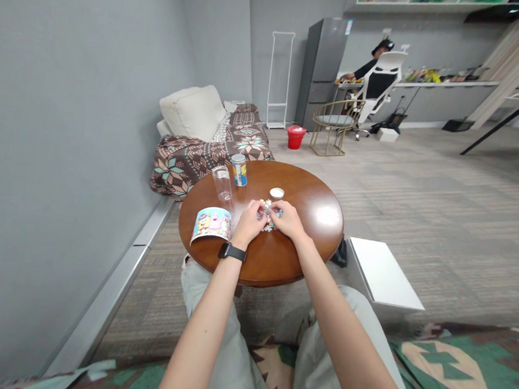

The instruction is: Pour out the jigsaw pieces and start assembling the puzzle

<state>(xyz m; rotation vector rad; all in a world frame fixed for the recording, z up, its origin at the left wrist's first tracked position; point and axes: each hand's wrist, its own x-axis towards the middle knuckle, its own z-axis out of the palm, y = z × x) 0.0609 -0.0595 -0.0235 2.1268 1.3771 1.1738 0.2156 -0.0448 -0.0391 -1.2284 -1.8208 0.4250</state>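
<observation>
On the round brown table (pixel 272 267), a small heap of jigsaw puzzle pieces (pixel 268 226) lies between my two hands. My left hand (pixel 251 221), with a black watch on its wrist, reaches in from the left with fingers bent and closed on pieces at the heap's edge. From the right, my right hand (pixel 288 221) has its thumb and fingertips pinched on pieces there. Exactly which pieces they grip is too small to tell. Just behind the heap is a round white lid (pixel 276 193). A curved printed cartoon picture sheet (pixel 212 222) stands left of my left hand.
Toward the table's back left are a clear glass (pixel 222 184) and a printed can (pixel 239 171). A white box (pixel 386 271) stands right of the table. Beyond are a patterned sofa (pixel 246 135), a red bin (pixel 296 137), a metal-framed chair (pixel 336 119) and a seated person (pixel 366 68).
</observation>
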